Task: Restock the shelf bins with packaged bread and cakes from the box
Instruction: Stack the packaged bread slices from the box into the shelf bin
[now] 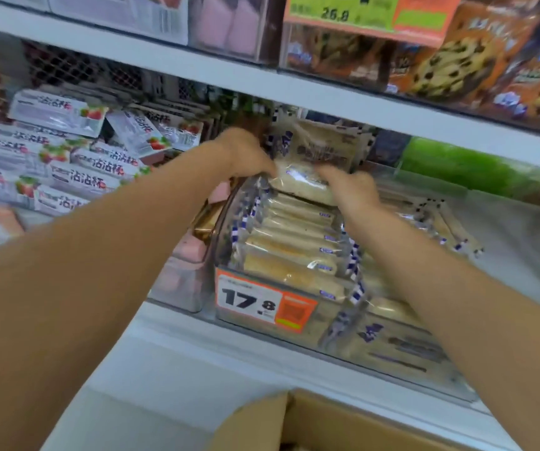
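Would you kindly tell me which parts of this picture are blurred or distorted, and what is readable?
Head view: motion blur smears the left hand, right hand and the bread pack between them, so their grip is unclear; the 17.8 price tag reads cleanly; the wide-angle lens bows the shelf edge; lighting is even.

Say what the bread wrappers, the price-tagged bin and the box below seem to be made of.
Bread wrappers: thin clear plastic film, glossy; it glints and the bread shows through.
Bin: rigid clear plastic, perhaps acrylic; packets are visible through its walls.
Box: brown cardboard, matt; it has a folded flap.
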Available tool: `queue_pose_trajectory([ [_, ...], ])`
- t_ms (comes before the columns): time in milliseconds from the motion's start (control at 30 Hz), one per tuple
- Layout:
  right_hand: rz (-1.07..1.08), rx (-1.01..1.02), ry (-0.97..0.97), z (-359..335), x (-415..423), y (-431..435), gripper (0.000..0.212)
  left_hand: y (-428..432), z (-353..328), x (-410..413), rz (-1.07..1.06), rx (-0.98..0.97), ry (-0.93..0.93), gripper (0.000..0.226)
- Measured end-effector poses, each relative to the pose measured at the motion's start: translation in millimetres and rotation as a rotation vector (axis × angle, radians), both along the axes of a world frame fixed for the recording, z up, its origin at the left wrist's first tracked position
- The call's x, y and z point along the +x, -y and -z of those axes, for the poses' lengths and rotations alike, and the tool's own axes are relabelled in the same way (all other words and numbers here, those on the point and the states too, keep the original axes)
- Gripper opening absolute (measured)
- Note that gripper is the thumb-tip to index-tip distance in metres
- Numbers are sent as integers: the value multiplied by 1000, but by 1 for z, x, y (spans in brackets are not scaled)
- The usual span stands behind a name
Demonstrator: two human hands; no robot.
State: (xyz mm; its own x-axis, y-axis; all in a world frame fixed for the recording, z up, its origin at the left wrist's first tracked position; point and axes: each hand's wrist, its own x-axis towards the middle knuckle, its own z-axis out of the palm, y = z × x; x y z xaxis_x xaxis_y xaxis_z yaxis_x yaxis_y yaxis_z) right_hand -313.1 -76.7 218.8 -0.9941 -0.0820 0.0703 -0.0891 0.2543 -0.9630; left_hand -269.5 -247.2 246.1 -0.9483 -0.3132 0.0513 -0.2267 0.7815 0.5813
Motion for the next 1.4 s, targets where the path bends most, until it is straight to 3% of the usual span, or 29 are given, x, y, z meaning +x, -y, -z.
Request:
queue_pose_trajectory([
  [67, -21, 72, -36, 4, -5, -3, 52, 4, 4, -5, 7, -8, 8, 63],
  [167, -22, 148, -227, 8, -7, -8, 99, 8, 8, -6, 25, 49, -58, 69],
  [333, -53, 207, -430, 14, -7, -9, 106, 7, 8, -3, 141, 26, -139, 95],
  [467, -180, 356, -425, 13, -7, -13, 101, 6, 8, -3, 171, -5, -141, 105],
  [567, -181, 409, -443, 12, -7, -14, 103, 8, 8, -7, 131, -114, -73, 97],
  [700, -219, 384, -412, 14, -7, -16, 117, 1, 0, -1, 168, -197, -44, 103],
  [900, -230, 355, -406, 17, -2, -24, 124, -6, 1, 20, 107, -196, -37, 66],
  [967, -215, 370, -372, 16, 4, -31, 119, -10, 6, 36, 97, -228, -102, 58],
  [1033, -178, 422, -346, 15, 17, -41, 101, -16, 11, 56, 82, -237, -196, 48],
  [1167, -55, 528, -487, 10, 67, -67, 20, -44, 20, 108, 21, -221, -266, 10],
  [1400, -153, 529, -575, 38, 163, -144, 13, -124, 62, 182, 80, 14, -131, 15],
])
